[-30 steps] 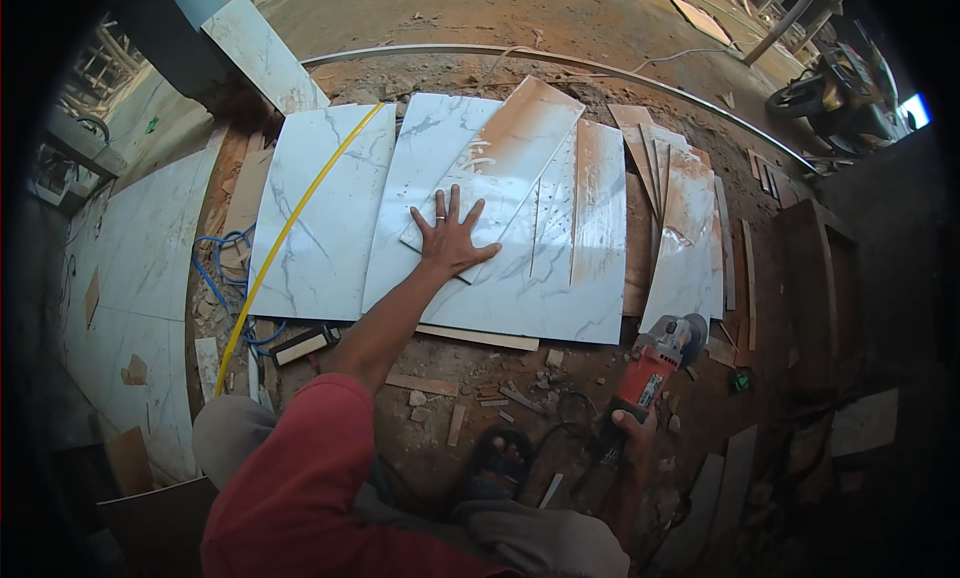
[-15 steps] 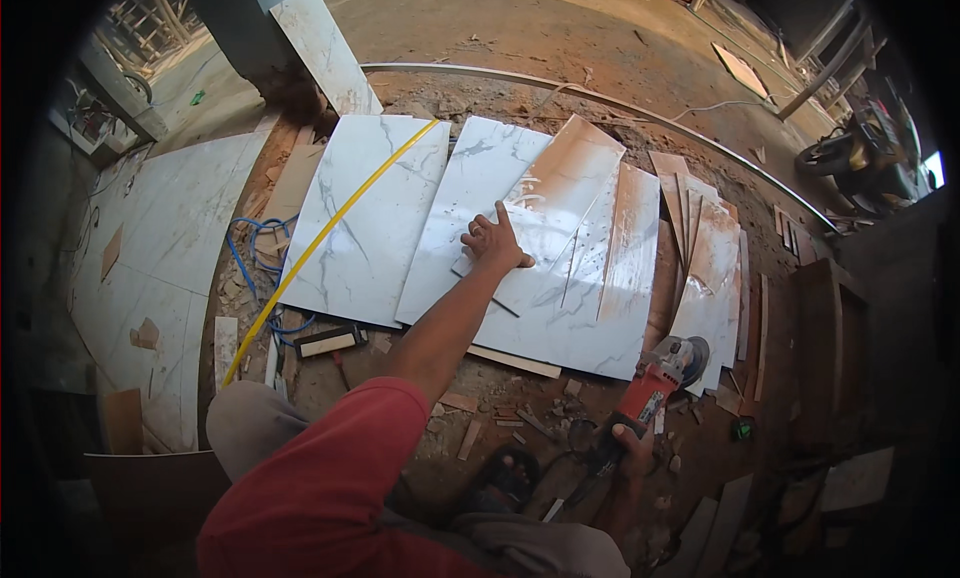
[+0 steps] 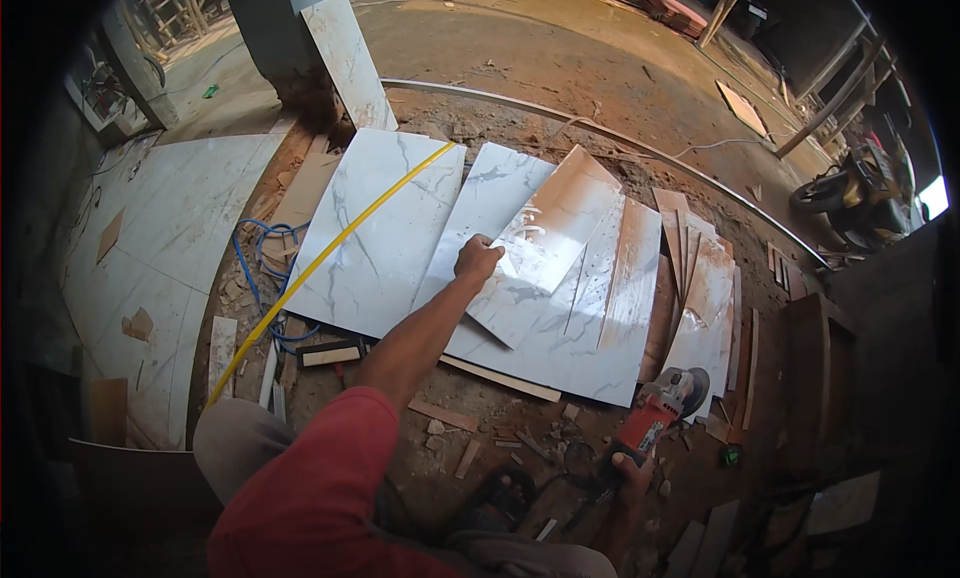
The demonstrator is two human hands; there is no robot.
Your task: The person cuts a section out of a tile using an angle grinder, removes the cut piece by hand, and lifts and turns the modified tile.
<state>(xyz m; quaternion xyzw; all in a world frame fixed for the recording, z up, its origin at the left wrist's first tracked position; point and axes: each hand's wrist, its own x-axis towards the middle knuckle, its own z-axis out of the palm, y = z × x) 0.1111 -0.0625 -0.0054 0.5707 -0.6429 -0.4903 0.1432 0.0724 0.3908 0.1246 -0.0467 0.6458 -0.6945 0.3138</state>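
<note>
gripping a dusty marble tile (image 3: 545, 240), left hand (image 3: 477, 259) closed; right hand (image 3: 632, 470) clasps grinder (image 3: 655, 410) over dirt floor (image 3: 520, 63).

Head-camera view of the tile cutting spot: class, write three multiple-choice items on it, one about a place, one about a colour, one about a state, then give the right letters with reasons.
1. Where does the left hand rest?
A. on the edge of the dusty top tile
B. on the blue cable
C. on the metal rail

2. What colour is the body of the angle grinder?
A. green
B. red
C. yellow

3. What state is the right hand in?
A. open and empty
B. flat on a tile
C. closed around the grinder's handle

Answers:
1 A: the fingers curl at the lower left edge of the tile lying on top of the stack.
2 B: the housing is red, with a grey head by the disc.
3 C: the fingers wrap the rear handle while the grinder sits low over the dirt floor.
</note>
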